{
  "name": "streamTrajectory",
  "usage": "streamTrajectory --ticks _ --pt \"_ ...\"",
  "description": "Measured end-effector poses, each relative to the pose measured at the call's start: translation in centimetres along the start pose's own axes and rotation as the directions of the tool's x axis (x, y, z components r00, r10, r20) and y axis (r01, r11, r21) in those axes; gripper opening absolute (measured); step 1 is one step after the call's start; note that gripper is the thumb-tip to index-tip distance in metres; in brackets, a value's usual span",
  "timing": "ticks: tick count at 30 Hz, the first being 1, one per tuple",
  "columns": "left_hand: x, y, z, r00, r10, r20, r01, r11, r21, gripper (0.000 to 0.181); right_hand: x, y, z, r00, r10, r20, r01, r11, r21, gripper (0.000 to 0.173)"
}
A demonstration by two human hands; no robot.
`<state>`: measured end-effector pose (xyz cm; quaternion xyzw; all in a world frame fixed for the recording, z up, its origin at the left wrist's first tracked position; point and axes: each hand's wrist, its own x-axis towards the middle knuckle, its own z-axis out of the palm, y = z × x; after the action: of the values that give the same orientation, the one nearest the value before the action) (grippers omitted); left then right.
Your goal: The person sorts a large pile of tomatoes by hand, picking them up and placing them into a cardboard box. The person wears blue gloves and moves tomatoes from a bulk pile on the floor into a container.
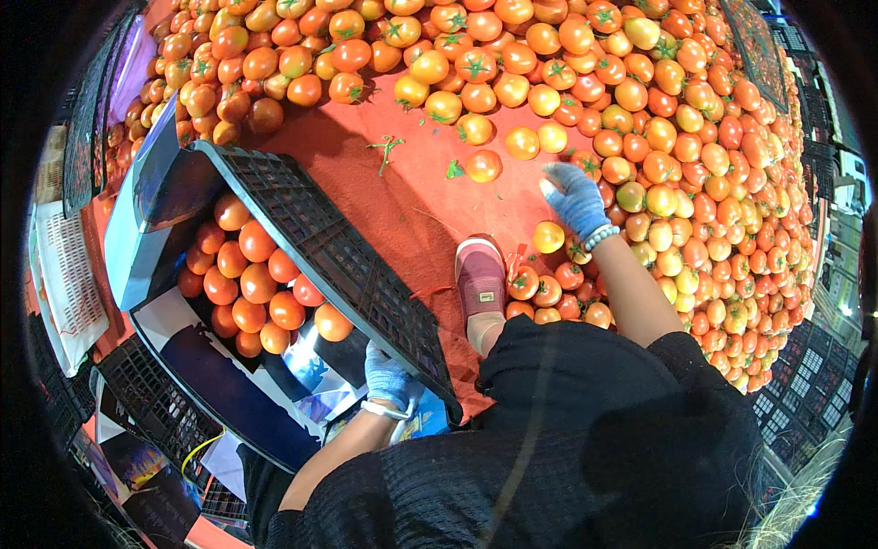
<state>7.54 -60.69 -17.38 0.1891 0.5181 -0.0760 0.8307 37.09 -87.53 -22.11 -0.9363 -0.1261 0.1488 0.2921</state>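
In the head view a black plastic crate (329, 233) sits tilted at my left, lined with printed paper (219, 384). A heap of ripe tomatoes (257, 281) fills its far end. My left hand (389, 377), in a blue knit glove, is inside the crate's near corner, against the side wall; its fingertips are partly hidden. My right hand (579, 202), gloved alike and wearing a beaded bracelet, reaches over the red cloth (411, 199) at the edge of a large tomato pile (686, 151). Its fingers are apart, and no tomato shows in it.
My shoe (480, 274) stands on the red cloth between crate and pile. A few loose tomatoes (483, 166) and a green stem (387, 147) lie ahead. A white crate (68, 267) and another black crate (164, 398) stand on the left.
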Motion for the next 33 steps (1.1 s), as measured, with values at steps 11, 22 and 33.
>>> streamTrajectory --ticks 11,22,33 --pt "-2.3 3.7 -2.2 0.987 0.035 -0.154 0.05 0.858 0.511 0.047 8.5 -4.0 -0.1 0.942 0.096 0.32 0.041 0.918 -0.395 0.049" --pt "-10.1 13.2 10.6 0.816 0.362 0.45 -0.535 0.769 0.351 0.097 -3.2 -24.1 -2.9 0.628 -0.451 0.634 -0.295 0.616 0.73 0.055" --pt "-6.1 9.9 -7.2 0.98 0.133 0.145 -0.19 0.443 0.876 0.078 -5.1 -17.1 -3.7 0.726 -0.105 0.68 -0.478 0.633 0.608 0.047"
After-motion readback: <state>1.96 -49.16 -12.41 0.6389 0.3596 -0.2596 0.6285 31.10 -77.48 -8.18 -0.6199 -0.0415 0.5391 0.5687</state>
